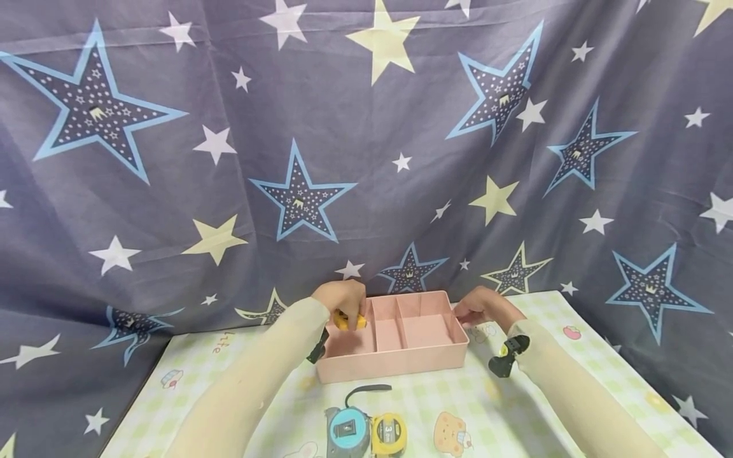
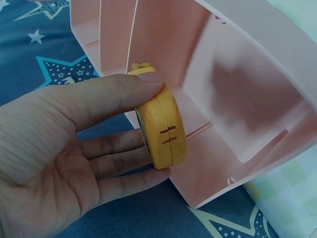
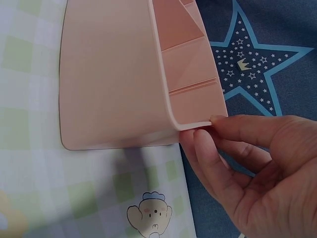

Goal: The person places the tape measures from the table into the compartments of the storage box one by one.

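Note:
A pink divided box (image 1: 392, 364) lies across the checked tablecloth, its compartments facing up. At its left end my left hand (image 1: 342, 299) grips a small yellow tape measure (image 2: 171, 134), thumb on one side and fingers on the other, at the mouth of the left compartment. My right hand (image 3: 257, 168) pinches the rim of the box's right end wall between thumb and fingers. Nearer me lie a blue and grey tape measure (image 1: 348, 429) with a black strap, and a yellow tape measure (image 1: 389, 434) touching or very close beside it.
Dividers (image 1: 399, 321) split the box into several sections. A dark curtain (image 1: 366, 127) printed with stars hangs right behind the table's back edge. The tablecloth (image 1: 492, 407) carries printed cartoon figures. Dark wrist cameras (image 1: 508, 356) sit on both wrists.

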The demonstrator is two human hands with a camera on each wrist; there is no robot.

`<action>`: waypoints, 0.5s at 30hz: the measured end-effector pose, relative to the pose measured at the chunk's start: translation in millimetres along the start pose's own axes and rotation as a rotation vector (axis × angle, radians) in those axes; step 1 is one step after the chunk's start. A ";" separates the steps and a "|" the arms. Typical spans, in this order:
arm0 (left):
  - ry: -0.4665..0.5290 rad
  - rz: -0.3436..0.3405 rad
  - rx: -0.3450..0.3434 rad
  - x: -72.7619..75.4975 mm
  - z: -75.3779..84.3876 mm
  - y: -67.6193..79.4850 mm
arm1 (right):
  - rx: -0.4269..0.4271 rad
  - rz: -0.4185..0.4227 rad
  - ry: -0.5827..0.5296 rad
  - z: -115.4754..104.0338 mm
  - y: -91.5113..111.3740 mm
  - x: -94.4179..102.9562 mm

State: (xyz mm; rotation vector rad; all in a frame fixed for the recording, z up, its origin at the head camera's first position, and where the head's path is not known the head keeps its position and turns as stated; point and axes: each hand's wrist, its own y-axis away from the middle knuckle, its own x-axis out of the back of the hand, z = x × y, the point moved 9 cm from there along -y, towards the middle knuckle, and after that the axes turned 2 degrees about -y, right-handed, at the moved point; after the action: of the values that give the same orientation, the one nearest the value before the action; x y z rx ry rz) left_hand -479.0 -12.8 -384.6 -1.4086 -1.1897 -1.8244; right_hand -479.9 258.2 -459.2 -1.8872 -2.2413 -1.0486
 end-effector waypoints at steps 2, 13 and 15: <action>-0.002 0.001 0.001 0.7 0.5 -0.8 | -0.001 0.006 0.002 -0.6 0.4 0.9; -0.010 0.001 0.039 -5.6 -3.0 -7.4 | 0.003 0.003 -0.030 0.2 1.3 0.4; -0.012 -0.004 0.039 -8.2 -4.0 -9.0 | 0.009 -0.002 -0.031 -0.5 1.1 0.2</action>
State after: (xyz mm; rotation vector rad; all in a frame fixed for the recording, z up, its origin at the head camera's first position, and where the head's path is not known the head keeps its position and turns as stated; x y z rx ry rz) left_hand -485.8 -12.9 -395.4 -1.3988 -1.2276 -1.7882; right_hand -479.2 258.2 -458.2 -1.9113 -2.2605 -1.0155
